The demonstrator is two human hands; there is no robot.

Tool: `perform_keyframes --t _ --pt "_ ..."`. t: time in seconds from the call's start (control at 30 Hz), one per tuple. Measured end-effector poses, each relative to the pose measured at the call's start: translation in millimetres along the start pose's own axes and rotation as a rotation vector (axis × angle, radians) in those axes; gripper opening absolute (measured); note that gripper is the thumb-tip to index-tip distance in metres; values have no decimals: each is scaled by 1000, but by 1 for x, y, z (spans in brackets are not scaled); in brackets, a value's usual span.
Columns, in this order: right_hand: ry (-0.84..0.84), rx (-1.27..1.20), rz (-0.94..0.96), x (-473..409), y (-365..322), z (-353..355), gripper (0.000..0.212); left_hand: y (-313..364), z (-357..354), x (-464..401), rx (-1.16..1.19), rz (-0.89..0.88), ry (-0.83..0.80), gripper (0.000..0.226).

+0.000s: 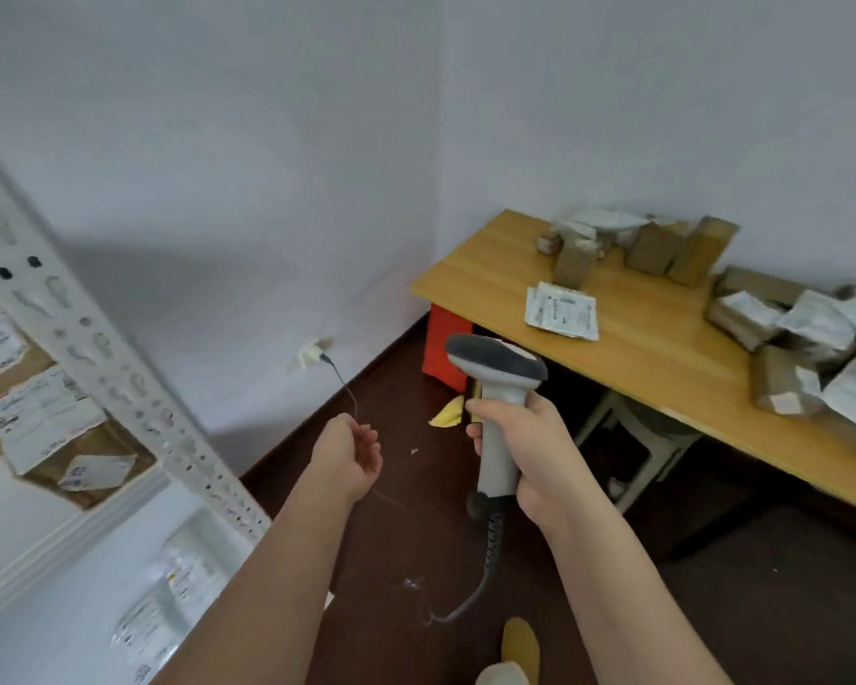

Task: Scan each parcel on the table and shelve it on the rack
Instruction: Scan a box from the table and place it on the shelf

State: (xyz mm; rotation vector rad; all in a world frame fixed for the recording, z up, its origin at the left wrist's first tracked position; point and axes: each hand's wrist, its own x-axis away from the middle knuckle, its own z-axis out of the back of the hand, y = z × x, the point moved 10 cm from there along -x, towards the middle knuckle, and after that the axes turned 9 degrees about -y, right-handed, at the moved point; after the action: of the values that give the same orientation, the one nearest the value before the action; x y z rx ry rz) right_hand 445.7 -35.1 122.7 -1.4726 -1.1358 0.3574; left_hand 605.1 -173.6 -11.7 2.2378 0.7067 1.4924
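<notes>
My right hand (pixel 525 452) grips the handle of a grey barcode scanner (pixel 497 368), held upright over the floor left of the table; its coiled cable (pixel 485 561) hangs down. My left hand (pixel 352 452) hovers empty, fingers loosely curled, between the rack and the scanner. A wooden table (pixel 663 358) at the right carries several brown cardboard and white-bagged parcels (pixel 786 333), plus a flat white parcel (pixel 562 311) near its front. The white metal rack (pixel 100 368) stands at the left with labelled parcels (pixel 40 417) on its shelves.
Dark floor lies between rack and table. A red box (pixel 446 348) and a yellow scrap (pixel 448 415) sit under the table's left end, a stool (pixel 638 437) beneath the table. A wall socket with a thin cable (pixel 312 355) is in the corner.
</notes>
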Motion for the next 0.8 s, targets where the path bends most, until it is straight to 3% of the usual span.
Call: perform_keyframes --t 0.27,0.5,0.67,0.8 --pt "155 8 5 -87 -66 149 5 -30 -174 -86 -93 18 -43 15" --pt "318 -13 24 -138 -137 281 7 -91 -344 -135 -253 118 -135 12" --pt "354 -51 12 -181 -162 334 4 -108 -420 -177 -370 156 -138 6" --pt "355 -42 -11 -228 -173 356 9 -97 -452 -234 -435 138 -66 37"
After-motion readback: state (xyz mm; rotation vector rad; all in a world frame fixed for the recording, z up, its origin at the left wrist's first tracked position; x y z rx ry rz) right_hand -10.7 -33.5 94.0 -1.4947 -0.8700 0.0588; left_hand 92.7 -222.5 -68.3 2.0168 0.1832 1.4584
